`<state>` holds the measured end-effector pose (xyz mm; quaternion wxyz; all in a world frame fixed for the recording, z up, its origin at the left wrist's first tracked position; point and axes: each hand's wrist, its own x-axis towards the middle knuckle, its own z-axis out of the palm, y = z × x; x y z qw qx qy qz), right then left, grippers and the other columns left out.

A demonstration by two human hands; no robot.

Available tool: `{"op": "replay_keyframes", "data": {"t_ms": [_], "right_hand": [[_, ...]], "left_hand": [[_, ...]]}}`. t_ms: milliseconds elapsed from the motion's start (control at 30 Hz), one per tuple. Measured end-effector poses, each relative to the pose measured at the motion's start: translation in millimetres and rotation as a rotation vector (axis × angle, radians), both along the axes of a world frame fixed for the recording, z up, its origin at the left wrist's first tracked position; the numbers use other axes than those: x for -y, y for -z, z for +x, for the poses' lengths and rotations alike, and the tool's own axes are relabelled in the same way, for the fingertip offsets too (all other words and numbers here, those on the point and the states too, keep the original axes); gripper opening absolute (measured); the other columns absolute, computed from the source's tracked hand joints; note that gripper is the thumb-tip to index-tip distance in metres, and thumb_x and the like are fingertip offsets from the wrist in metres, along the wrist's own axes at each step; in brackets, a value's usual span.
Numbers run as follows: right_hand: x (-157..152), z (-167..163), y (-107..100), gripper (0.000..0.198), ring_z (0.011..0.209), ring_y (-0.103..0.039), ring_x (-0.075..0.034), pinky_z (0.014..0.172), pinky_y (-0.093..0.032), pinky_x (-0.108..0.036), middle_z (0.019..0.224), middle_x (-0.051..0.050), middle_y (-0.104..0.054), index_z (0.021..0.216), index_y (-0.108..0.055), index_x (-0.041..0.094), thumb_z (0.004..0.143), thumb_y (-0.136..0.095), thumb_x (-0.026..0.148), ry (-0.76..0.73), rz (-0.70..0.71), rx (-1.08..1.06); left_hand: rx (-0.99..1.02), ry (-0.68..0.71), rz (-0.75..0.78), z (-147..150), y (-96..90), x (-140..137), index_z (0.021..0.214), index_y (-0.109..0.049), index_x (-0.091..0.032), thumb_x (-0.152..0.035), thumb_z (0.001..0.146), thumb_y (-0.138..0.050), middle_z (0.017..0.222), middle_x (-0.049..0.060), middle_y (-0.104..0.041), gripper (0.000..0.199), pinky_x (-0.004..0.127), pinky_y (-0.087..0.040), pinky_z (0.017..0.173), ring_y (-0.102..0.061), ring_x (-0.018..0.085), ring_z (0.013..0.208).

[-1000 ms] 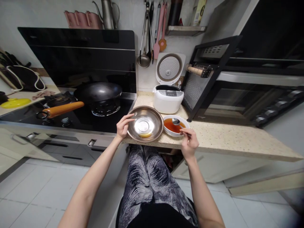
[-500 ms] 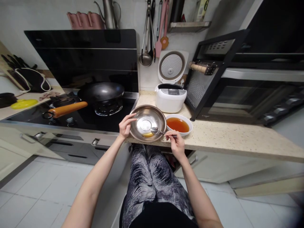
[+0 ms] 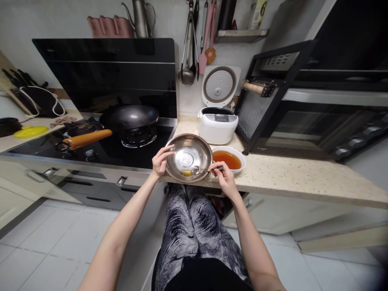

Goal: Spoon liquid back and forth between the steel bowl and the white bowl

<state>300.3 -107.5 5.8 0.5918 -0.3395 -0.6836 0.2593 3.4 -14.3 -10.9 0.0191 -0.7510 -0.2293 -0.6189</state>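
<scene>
As hands (image 3: 223, 175) pinch spoon (image 3: 196, 170) and steel bowl (image 3: 195, 146), yellow liquid (image 3: 186, 172) inside, amber liquid (image 3: 227, 159) in white bowl (image 3: 243, 163)

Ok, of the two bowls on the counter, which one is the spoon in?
The metal bowl, left of the white bowl, with the left hand at its rim. The spoon reaches into it; the white bowl holds reddish-brown liquid but no spoon.

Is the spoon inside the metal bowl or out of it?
In. The right hand holds the spoon, its bowl end within the metal bowl, beside some yellow liquid. Whether it touches the bottom, I cannot tell.
</scene>
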Motion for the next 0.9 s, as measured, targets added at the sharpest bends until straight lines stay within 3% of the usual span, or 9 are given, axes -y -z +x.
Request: {"op": "replay_keyframes", "data": {"t_ms": [367,633,900], "right_hand": [[6,-26,29,0.02,0.06,-0.058,-0.011,0.054,-0.049,-0.023,0.08,0.001,-0.067,0.093,-0.059,0.024,0.099,-0.061,0.043,0.061,-0.124,-0.273],[12,-43,28,0.021,0.063,-0.063,-0.011,0.058,-0.056,-0.024,0.085,0.0,-0.07,0.094,-0.059,0.023,0.098,-0.064,0.043,0.03,-0.178,-0.361],[11,-57,33,0.02,0.065,-0.065,-0.011,0.057,-0.056,-0.024,0.089,-0.001,-0.071,0.093,-0.058,0.023,0.098,-0.063,0.042,0.077,-0.13,-0.434]], "left_hand": [[-0.011,-0.026,-0.001,-1,0.8,0,0.112,-0.077,-0.019,-0.041,0.105,-0.037,0.133,0.014,-0.071,0.046,0.048,-0.059,0.097,-0.07,0.029,0.118],[0.006,0.038,0.04,0,-1.8,1,0.116,-0.076,-0.02,-0.032,0.104,-0.04,0.135,0.013,-0.07,0.04,0.047,-0.058,0.098,-0.069,0.028,0.119],[0.006,-0.005,0.009,0,-2.2,0,0.113,-0.077,-0.019,-0.034,0.103,-0.04,0.133,0.013,-0.071,0.041,0.048,-0.059,0.098,-0.07,0.029,0.117]]}}
